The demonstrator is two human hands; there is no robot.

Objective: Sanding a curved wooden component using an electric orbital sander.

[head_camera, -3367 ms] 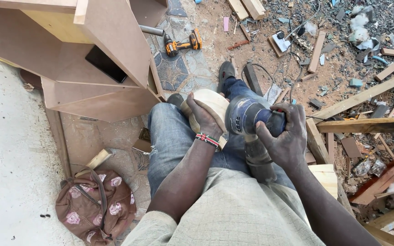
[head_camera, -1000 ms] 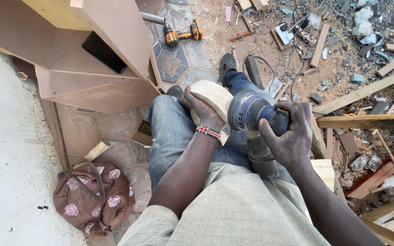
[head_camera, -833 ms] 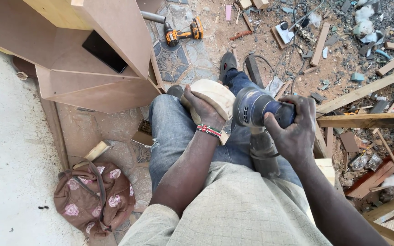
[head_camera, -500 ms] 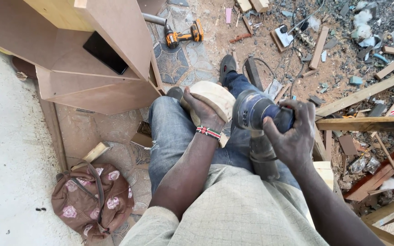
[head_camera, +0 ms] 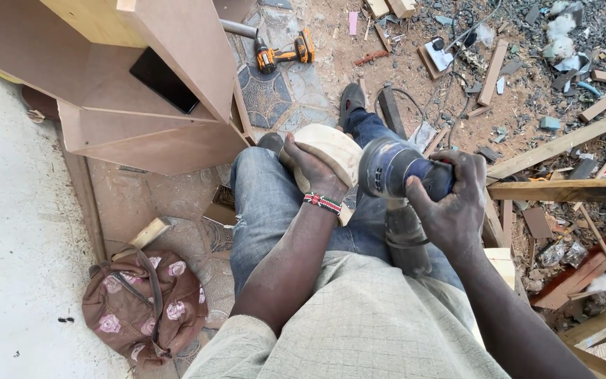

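My jeans [head_camera: 268, 203] faded blue; shirt [head_camera: 359, 330] pale beige, fine check. Wristband [head_camera: 322, 203] beaded red, white, green, black. Wood piece [head_camera: 334, 151] pale cream. Grinder [head_camera: 394, 172] dusty blue-grey. Bag [head_camera: 145, 305] brown, pink flowers. Drill [head_camera: 285, 52] orange and black

head cam | looks steeply down from above | close over lap [head_camera: 296, 210] | littered ground beyond

Carpentry workshop: timber offcuts [head_camera: 562, 144], cordless drill [head_camera: 283, 53]

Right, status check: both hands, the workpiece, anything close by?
Left hand grips rounded wooden piece on lap. Right hand holds angle grinder against it. Nothing between them.
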